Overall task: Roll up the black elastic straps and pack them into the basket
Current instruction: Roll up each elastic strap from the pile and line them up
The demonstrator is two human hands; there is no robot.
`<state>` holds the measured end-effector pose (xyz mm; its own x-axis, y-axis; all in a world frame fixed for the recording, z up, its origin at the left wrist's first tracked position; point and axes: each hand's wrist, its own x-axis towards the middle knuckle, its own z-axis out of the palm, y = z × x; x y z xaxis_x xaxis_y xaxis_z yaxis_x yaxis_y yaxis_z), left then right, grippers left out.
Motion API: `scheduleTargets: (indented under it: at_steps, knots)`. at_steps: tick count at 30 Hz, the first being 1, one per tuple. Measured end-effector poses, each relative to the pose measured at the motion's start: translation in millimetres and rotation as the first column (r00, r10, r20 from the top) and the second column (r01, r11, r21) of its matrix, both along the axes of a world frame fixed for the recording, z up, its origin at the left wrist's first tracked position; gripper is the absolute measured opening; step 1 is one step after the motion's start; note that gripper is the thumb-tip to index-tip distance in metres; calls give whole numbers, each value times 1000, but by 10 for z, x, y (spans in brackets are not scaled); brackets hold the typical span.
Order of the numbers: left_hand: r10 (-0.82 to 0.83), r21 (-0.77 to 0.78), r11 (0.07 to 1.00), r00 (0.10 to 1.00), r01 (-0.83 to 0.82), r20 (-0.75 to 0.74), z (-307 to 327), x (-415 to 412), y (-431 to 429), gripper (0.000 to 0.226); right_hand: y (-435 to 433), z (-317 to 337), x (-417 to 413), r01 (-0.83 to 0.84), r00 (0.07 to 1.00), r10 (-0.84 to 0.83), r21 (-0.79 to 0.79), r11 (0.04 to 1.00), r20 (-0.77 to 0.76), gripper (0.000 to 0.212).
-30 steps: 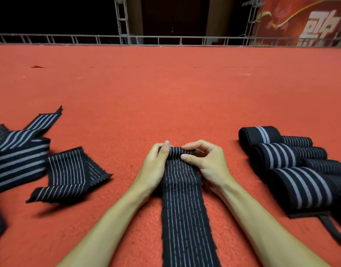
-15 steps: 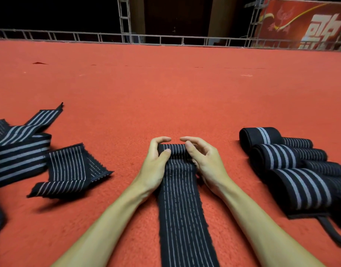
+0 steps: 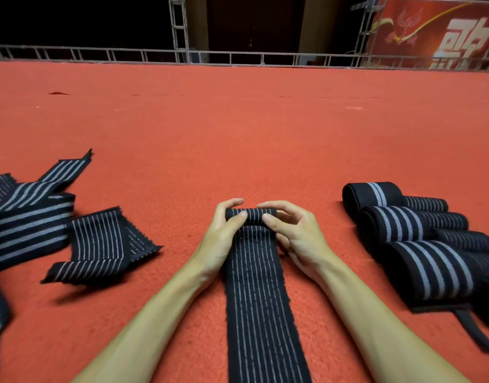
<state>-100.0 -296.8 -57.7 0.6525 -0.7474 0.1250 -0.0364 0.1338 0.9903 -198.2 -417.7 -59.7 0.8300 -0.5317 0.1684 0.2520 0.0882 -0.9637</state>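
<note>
A black elastic strap point(image 3: 261, 305) with thin white stripes lies flat on the red carpet, running from the bottom edge up to my hands. Its far end is curled into a small tight roll point(image 3: 251, 214). My left hand point(image 3: 224, 239) pinches the roll's left end with thumb on top and fingers behind. My right hand point(image 3: 295, 233) grips the right end the same way. Several rolled straps point(image 3: 409, 225) lie in a row at the right. Unrolled straps point(image 3: 30, 217) lie in a loose heap at the left. No basket is in view.
One folded strap point(image 3: 105, 244) lies between the heap and my left arm. A thin black tab point(image 3: 475, 333) trails from the nearest roll at the right. A metal truss rail point(image 3: 237, 56) and a red banner point(image 3: 436, 31) border the carpet's far edge.
The roll at the strap's far end has grown a little thicker, and both hands have shifted their fingers over it, turning it toward me.
</note>
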Motion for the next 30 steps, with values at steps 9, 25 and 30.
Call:
scheduleTargets:
  at_steps: [9, 25, 30]
  knots:
    - [47, 43, 998, 995, -50, 83, 21, -22, 24, 23, -8, -11, -20, 36, 999, -28, -193, 981, 40, 26]
    - [-11, -187, 982, 989, 38, 146, -14, 54, 79, 39, 61, 12, 20, 34, 990, -52, -135, 990, -128, 23]
    - [-59, -134, 990, 998, 55, -30, -33, 6, 16, 39, 43, 39, -1, 4, 1000, -4, 27, 1000, -2, 26]
